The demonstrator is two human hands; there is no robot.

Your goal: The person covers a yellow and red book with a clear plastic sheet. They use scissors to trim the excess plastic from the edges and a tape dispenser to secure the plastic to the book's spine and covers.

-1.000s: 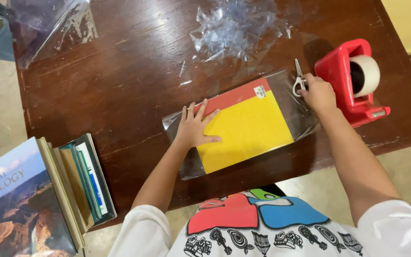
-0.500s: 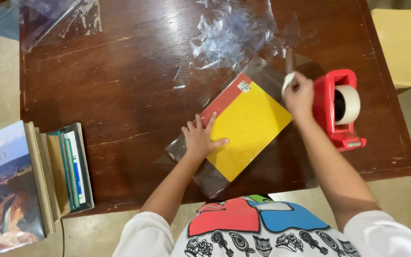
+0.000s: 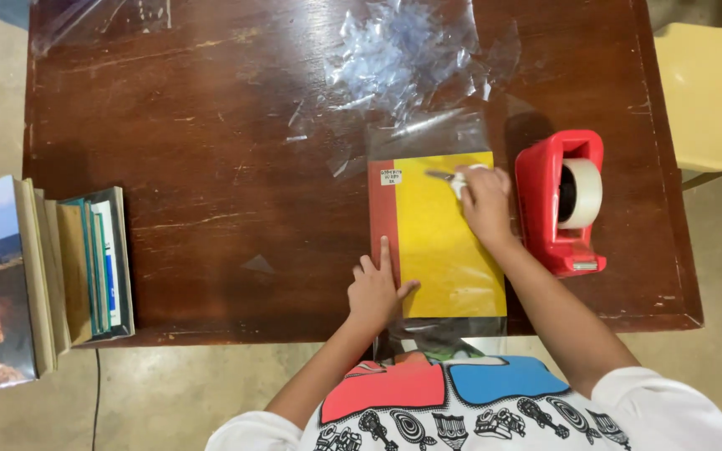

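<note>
A flat yellow book with a red spine strip [image 3: 444, 238] lies on the dark brown wooden bench [image 3: 211, 167], squared to the near edge and resting on a clear plastic cover sheet [image 3: 428, 134] that sticks out past its top and bottom. The left hand [image 3: 375, 291] presses flat on the lower left corner, fingers spread and gripping nothing. The right hand [image 3: 485, 199] rests on the upper right of the cover, fingers closed around what looks like a small pair of scissors [image 3: 444, 176], though the tool is partly hidden. The red tape dispenser with its white roll [image 3: 566, 200] stands just beside that hand.

The step in hand appears to be trimming or fitting the plastic wrap. The next move calls for holding the book steady while the sheet is folded snugly over the edges.

A stack of books [image 3: 43, 276] sits at the bench's left edge, crumpled clear plastic scraps [image 3: 394, 50] at the far side.
</note>
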